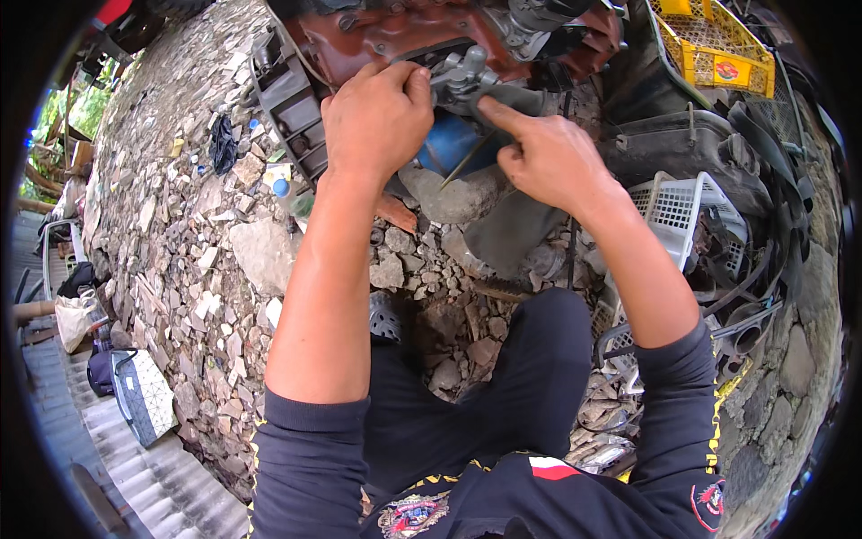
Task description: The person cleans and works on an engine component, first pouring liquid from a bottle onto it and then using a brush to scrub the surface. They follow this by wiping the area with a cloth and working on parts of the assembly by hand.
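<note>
My left hand (pixel 379 117) is closed, knuckles up, against the front of a reddish-brown machine casing (pixel 359 36). Whatever its curled fingers hold is hidden beneath them. To its right sits a grey metal fitting (pixel 464 76) with short stubs, mounted on the machine. My right hand (pixel 552 154) points its index finger at the area just below this fitting, where a dark grey flap (pixel 521 97) lies. Its thumb stands apart, and nothing shows in its grasp. Under the fitting is a rounded blue object (pixel 449 144), with a thin rod (pixel 462 163) slanting across it.
Broken stones cover the ground, with a large rock (pixel 265 256) at left. Right of me are a white plastic basket (pixel 682 211), a black case (pixel 669 148) and a yellow crate (pixel 723 54). A patterned bag (pixel 144 395) rests on corrugated sheeting at far left.
</note>
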Available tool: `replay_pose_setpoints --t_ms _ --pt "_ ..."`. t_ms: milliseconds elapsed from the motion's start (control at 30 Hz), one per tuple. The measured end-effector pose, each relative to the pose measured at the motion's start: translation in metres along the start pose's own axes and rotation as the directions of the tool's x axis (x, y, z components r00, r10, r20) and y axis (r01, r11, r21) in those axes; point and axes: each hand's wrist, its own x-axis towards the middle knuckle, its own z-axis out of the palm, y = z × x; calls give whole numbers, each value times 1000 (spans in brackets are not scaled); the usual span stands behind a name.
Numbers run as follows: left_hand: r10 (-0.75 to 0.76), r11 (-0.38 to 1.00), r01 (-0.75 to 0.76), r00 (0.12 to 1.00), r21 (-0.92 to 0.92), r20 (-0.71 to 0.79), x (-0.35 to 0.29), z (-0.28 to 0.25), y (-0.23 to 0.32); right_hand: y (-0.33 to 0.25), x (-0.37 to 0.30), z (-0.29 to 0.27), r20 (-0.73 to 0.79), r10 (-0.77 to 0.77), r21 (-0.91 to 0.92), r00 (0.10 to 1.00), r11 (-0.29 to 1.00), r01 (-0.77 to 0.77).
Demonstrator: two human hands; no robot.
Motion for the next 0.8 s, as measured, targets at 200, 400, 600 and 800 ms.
replay_pose_setpoints --t_ms 200,400,600,800 --pt "10 1000 -10 1000 -16 0 0 5 2 -9 1 2 -39 27 89 999 996 -24" --pt "-71 995 78 992 -64 105 1 -5 -2 -9 0 -5 72 82 104 994 991 -89" --pt "-47 989 68 987 -134 156 5 -9 1 -1 2 13 -51 8 225 999 974 4" --pt "-45 979 81 981 -190 188 5 -12 -4 -18 0 38 -240 -6 436 971 893 114"
